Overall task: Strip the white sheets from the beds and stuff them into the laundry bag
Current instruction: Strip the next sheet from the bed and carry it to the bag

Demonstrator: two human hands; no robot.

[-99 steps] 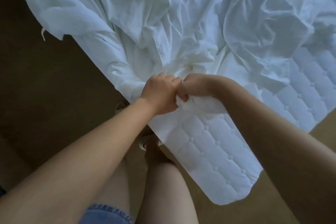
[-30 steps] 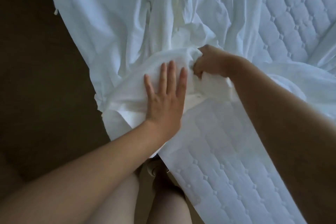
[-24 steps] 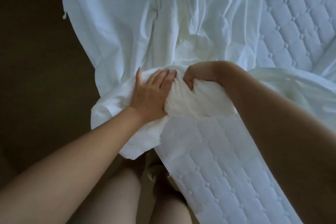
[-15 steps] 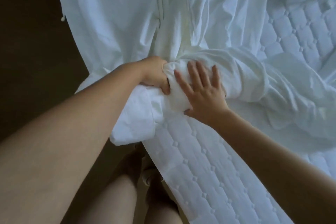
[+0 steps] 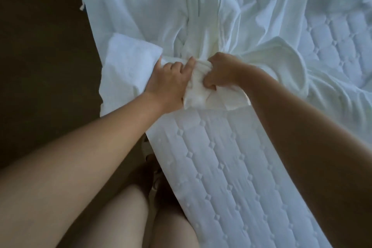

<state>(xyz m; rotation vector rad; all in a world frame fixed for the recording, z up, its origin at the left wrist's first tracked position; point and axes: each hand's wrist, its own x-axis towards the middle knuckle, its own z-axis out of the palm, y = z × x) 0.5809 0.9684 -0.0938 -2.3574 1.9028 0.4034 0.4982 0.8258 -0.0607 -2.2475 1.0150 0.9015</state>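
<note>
A crumpled white sheet point(image 5: 201, 16) covers the far part of the bed and is bunched toward me at the near edge. My left hand point(image 5: 171, 81) lies on the bunched cloth with its fingers curled into the folds. My right hand point(image 5: 220, 71) is a fist gripping the gathered wad of sheet right beside the left hand. Below both hands the quilted white mattress point(image 5: 231, 167) lies bare. No laundry bag is in view.
Dark floor point(image 5: 40, 66) runs along the left side of the bed. My bare legs point(image 5: 141, 217) stand close against the mattress edge at the bottom. More bare quilted mattress point(image 5: 338, 42) shows at the far right.
My right hand went from lying flat on the sheet to gripping it in a fist. My left hand shifted and now holds the bunch beside it. More sheet has gathered toward me.
</note>
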